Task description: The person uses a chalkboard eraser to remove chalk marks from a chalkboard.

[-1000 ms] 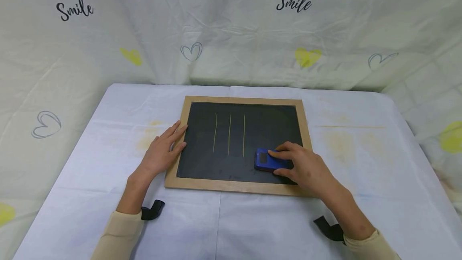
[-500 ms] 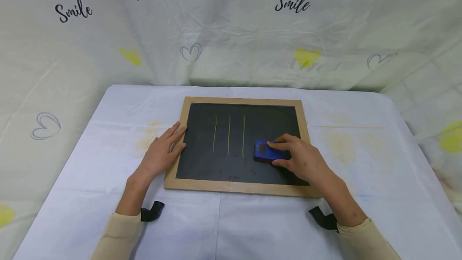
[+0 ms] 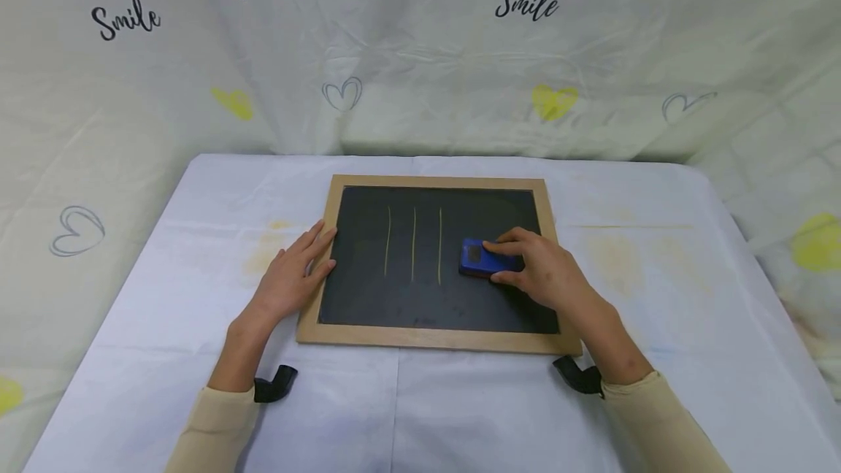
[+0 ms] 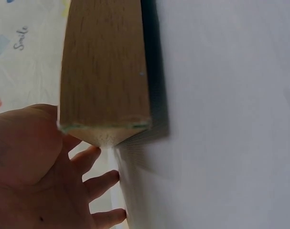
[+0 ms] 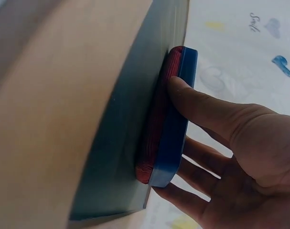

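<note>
A small chalkboard (image 3: 388, 305) in a light wooden frame lies on the table, with three thin yellow chalk lines (image 3: 413, 243) on its left half. My right hand (image 3: 548, 272) grips a blue board eraser (image 3: 478, 260) between thumb and fingers, right of the lines. In the right wrist view the eraser's red felt side (image 5: 156, 124) faces the board surface. My left hand (image 3: 289, 279) rests on the frame's left edge, fingers extended along it. From the left wrist view the frame's corner (image 4: 104, 71) hides part of that hand.
A white cloth (image 3: 368, 407) covers the table, with faint yellow smudges (image 3: 614, 265) and a yellow streak to the right. A printed curtain (image 3: 434, 57) hangs behind. Black curved pieces (image 3: 276, 384) stick out at both wrists.
My right hand has slid the eraser up the board, away from me, and slightly left. The left hand stays on the frame. The chalk lines look the same.
</note>
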{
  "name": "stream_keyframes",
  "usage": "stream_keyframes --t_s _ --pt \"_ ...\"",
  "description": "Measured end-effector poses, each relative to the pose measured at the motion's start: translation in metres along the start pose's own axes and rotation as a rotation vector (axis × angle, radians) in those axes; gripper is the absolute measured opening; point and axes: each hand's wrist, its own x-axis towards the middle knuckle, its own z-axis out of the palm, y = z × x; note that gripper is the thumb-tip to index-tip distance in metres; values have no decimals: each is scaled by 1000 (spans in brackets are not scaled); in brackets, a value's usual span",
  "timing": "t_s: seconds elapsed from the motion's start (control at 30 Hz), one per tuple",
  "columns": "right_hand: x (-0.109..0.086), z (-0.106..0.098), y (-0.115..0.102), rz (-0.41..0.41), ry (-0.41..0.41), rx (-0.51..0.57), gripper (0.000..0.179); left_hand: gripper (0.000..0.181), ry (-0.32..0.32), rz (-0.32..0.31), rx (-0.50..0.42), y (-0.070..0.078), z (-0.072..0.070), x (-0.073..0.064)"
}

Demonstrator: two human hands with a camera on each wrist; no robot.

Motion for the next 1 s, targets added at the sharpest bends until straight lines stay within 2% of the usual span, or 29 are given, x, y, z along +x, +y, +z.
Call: stream_keyframes --t_s 0.23,0.67,1.0 --pt "7 -1 0 36 -21 2 59 62 -5 12 -6 -1 2 -2" --pt "24 -7 4 29 -22 10 60 62 -5 11 0 -3 -1 0" --pt "37 -12 9 67 -27 7 60 62 -3 11 -13 -3 1 0"
